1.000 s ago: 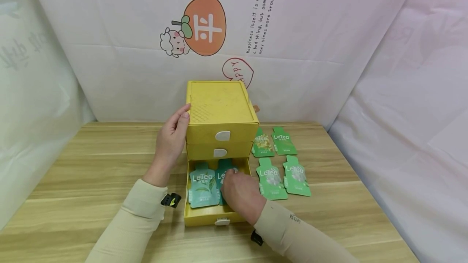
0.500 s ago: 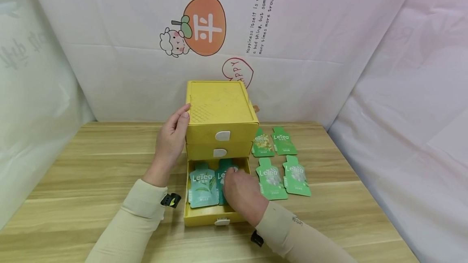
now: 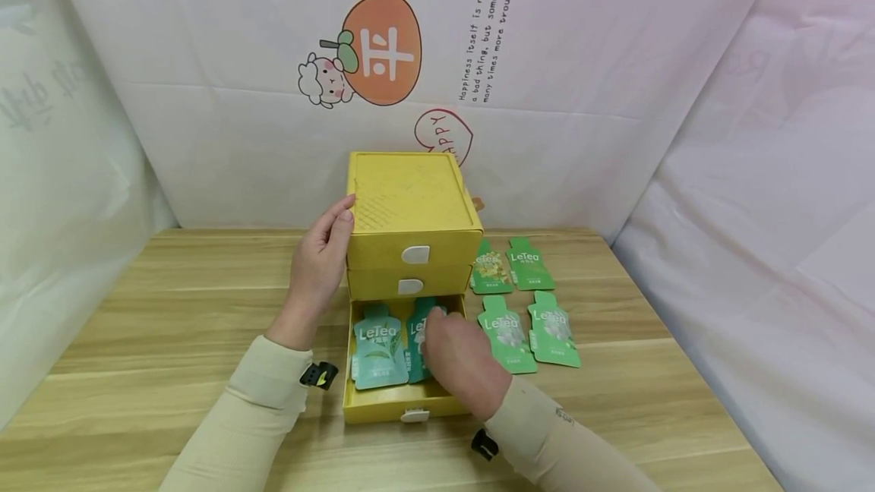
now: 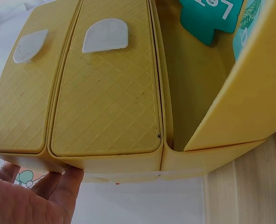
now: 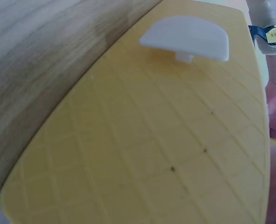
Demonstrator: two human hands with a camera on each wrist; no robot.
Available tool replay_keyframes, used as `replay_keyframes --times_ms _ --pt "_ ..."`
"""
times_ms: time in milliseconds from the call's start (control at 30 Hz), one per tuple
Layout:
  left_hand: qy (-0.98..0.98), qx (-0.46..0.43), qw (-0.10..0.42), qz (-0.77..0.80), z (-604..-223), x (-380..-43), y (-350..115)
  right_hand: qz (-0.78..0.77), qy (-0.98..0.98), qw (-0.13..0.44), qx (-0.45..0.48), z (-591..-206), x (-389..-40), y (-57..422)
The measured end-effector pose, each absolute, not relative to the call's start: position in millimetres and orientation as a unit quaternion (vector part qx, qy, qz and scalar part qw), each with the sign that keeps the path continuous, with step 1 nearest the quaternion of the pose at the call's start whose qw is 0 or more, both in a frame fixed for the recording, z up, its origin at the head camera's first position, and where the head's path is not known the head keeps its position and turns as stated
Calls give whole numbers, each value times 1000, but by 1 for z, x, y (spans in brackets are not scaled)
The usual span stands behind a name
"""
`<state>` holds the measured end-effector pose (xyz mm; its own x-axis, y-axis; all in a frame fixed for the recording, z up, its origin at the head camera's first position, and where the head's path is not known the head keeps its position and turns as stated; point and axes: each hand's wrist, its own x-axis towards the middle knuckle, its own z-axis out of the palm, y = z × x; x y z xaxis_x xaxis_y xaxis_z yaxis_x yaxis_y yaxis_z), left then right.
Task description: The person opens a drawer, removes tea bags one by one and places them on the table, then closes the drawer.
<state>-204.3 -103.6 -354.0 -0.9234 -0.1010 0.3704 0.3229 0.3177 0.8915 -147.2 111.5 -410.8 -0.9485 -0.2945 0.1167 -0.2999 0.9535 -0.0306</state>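
My left hand (image 3: 320,264) rests along the left side of the yellow drawer box (image 3: 410,188), fingers mostly straight, fingertips near its top edge. In the left wrist view its fingertips (image 4: 68,189) touch the box's side wall. The bottom drawer (image 3: 379,410) is pulled out. Inside it lie a pale teal LeTea sachet (image 3: 380,351) on the left and a dark green LeTea sachet (image 3: 418,332) on the right. My right hand (image 3: 465,359) reaches into the drawer with curled fingers, pinching the dark green sachet by its right edge; the hand covers part of it.
Several green LeTea sachets, one of them a sachet (image 3: 507,336) close by the drawer, lie on the wooden table (image 3: 205,310) right of the box. The upper two drawers are closed, with white knobs (image 3: 415,254). A printed white cloth (image 3: 225,97) hangs behind.
My right hand has shifted slightly right, and the dark green sachet has moved a little the same way, apart from the pale one. The left hand stays in place.
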Motion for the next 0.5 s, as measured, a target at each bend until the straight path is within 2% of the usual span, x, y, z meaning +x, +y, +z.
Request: replay_keyframes --times_ms 500 --pt "-791 -68 189 -578 -354 -205 -103 57 -979 72 181 -403 -151 120"
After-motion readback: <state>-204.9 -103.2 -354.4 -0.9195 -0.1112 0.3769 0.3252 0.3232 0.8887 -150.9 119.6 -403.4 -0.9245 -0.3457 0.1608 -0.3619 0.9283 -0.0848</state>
